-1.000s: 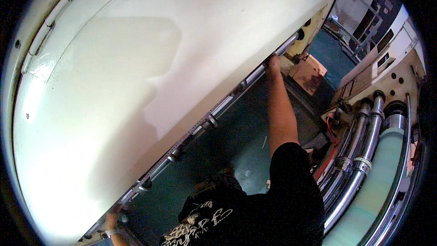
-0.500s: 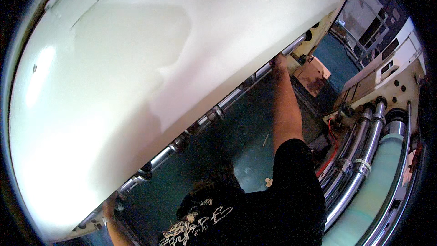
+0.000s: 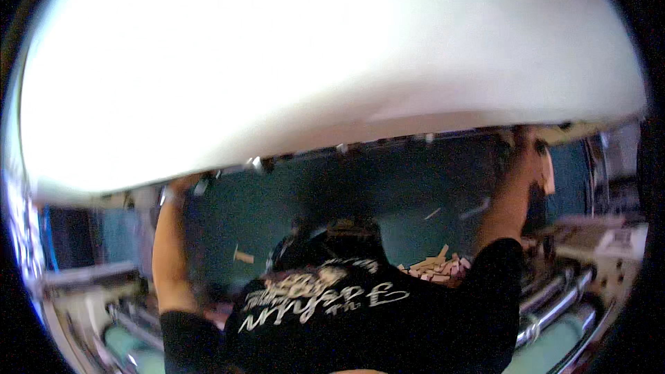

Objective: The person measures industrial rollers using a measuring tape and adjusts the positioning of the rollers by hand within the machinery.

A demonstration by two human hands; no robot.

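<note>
A large glossy white surface [image 3: 332, 34], sheet-like and bulging in the lens, fills the upper part of the view. Along its lower edge runs a metal bar [image 3: 298, 155] with several shiny collars. My left hand [image 3: 181, 183] is closed at the bar near its left end, its fingers partly hidden at the white edge. Toward the other end, my right hand [image 3: 528, 140] reaches up and grips the bar; motion blurs its fingers. Both arms are raised and wide apart.
Scraps of light brown material [image 3: 438, 269] lie on the dark green floor [image 3: 395, 235], and another scrap [image 3: 242, 256] lies farther left. Metal rollers [image 3: 554, 301] and a pale green roller [image 3: 561, 339] sit at the lower right. Similar rollers [image 3: 135, 325] stand at the lower left.
The view has swung round, so the bar that ran steeply up to the right now lies nearly level. My hands stay near the bar's two ends.
</note>
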